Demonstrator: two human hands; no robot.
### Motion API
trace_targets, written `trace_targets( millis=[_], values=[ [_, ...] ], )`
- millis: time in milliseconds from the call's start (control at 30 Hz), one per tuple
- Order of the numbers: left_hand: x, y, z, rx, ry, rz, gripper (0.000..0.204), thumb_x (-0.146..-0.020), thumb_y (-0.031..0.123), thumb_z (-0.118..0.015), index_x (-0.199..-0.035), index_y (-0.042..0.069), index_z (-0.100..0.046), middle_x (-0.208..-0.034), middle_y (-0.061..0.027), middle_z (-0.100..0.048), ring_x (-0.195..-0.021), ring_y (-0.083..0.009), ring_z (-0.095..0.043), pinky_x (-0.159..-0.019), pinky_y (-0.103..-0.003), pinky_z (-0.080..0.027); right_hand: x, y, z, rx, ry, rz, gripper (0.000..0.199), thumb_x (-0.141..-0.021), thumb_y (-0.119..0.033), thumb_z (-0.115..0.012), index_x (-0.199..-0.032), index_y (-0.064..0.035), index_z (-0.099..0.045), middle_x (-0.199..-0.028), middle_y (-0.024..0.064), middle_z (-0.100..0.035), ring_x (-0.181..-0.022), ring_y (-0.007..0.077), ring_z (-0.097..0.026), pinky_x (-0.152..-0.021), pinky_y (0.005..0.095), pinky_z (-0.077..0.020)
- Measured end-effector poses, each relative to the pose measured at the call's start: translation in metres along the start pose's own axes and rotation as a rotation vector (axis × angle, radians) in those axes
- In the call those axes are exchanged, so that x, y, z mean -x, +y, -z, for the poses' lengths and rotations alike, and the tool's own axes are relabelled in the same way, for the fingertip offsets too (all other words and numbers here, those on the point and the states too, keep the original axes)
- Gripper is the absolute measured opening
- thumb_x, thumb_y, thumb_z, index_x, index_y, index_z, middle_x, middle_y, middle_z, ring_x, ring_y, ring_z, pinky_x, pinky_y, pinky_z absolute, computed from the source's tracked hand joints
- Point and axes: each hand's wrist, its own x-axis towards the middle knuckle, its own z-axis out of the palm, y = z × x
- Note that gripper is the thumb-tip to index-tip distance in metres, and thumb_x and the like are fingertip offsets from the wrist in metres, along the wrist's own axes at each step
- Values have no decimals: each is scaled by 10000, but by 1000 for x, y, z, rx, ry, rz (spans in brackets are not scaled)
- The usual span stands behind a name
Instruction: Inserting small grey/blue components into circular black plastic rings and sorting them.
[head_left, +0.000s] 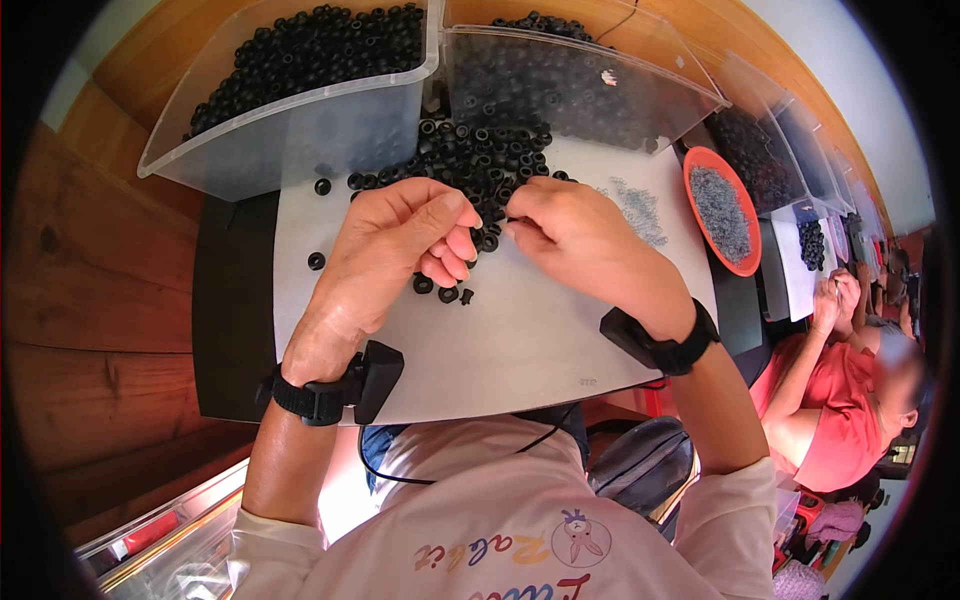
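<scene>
Both grips are closed: your left hand and right hand pinch small parts between fingertips at the middle of the white worktop; what exactly the fingertips hold is hidden. Judging by bulk, most work remains: two clear bins along the far edge are full of black rings, and a loose pile of black rings lies just beyond your fingers. An orange tray of small grey pieces sits at the right edge. Only a few rings lie near your left hand.
</scene>
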Motion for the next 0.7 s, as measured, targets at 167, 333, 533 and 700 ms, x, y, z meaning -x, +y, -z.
trace_targets(
  millis=[167,333,533,700],
  values=[
    [2,2,-4,7,-20,57,282,-1060,250,-575,-949,20,-694,-759,-37,-669,-639,-98,-631,-576,-230,-515,4,-22,20,-552,-27,-274,83,-923,-53,-669,-966,17,-679,-851,144,-660,-673,251,-604,-635,342,-484],
    [1,0,-2,-43,-51,81,290,-1070,272,-563,-960,38,-695,-768,-37,-686,-642,-96,-645,-584,-231,-532,2,-12,15,-301,-14,-143,87,-903,-63,-649,-928,17,-673,-853,176,-668,-775,357,-652,-679,422,-508],
    [-5,-2,4,87,-43,86,291,-1059,275,-578,-940,39,-700,-762,-39,-686,-626,-100,-644,-565,-230,-522,11,10,-7,-19,-81,-12,93,-881,-70,-649,-957,-21,-667,-946,169,-669,-885,405,-657,-734,491,-521],
    [-8,-8,10,141,-28,80,293,-1057,279,-579,-949,36,-701,-765,-44,-692,-618,-102,-647,-558,-231,-523,17,18,9,48,-112,-59,177,-872,-23,-651,-1048,-20,-669,-970,157,-646,-868,389,-651,-738,467,-515]
  ],
)
